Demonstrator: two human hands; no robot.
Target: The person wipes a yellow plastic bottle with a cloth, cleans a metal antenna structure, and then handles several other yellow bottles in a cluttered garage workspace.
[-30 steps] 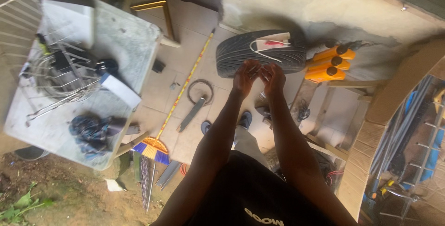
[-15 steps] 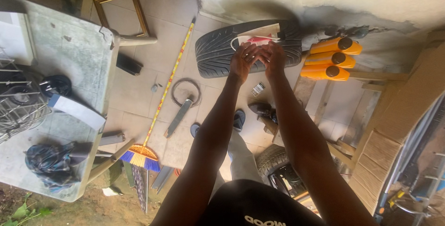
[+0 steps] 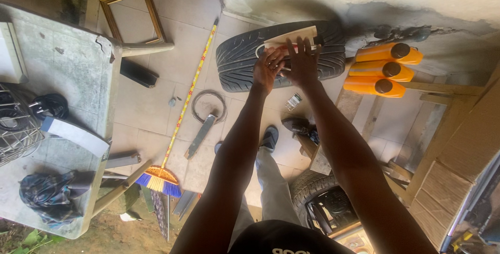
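Note:
Both my arms stretch forward over the tiled floor. My left hand (image 3: 267, 67) and my right hand (image 3: 302, 62) are held close together in front of a black car tyre (image 3: 237, 58) that leans against the wall. A pale bag with red on it (image 3: 291, 36) rests on the tyre just beyond my fingertips. My right hand's fingers are spread and hold nothing. My left hand's fingers curl loosely, and something small and thin may lie between the two hands; I cannot make it out.
Three orange bottles (image 3: 383, 69) lie right of the tyre. A long broom (image 3: 179, 116), a wire ring (image 3: 207, 105) and a flat metal bar (image 3: 200, 135) lie on the floor. A grey table (image 3: 67, 71) stands at the left with a wire basket (image 3: 15, 126). Another tyre (image 3: 312, 191) lies below.
My hands have reached further forward, up to the tyre and the pale bag. The right hand's fingers have spread. The view has shifted right, so the table sits further left.

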